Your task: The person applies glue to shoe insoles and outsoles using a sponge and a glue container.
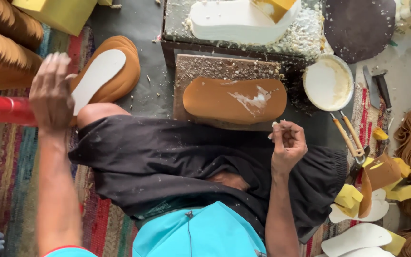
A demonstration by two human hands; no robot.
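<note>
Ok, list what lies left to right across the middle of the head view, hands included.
Red bottle → left hand → white insole → brown sole with a white glue smear → right hand → white glue bowl → two wooden-handled brushes.

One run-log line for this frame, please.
left hand: on white sole | right hand: fingers curled, raised | tan sole: glue-smeared, on board | glue bowl: right of board

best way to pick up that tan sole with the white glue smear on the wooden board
Likely by the bare left end of the tan sole, coming from above with fingers pinching under its edge. It lies flat on the wooden board, and the white glue smear sits right of centre, so that end stays clean.
</note>
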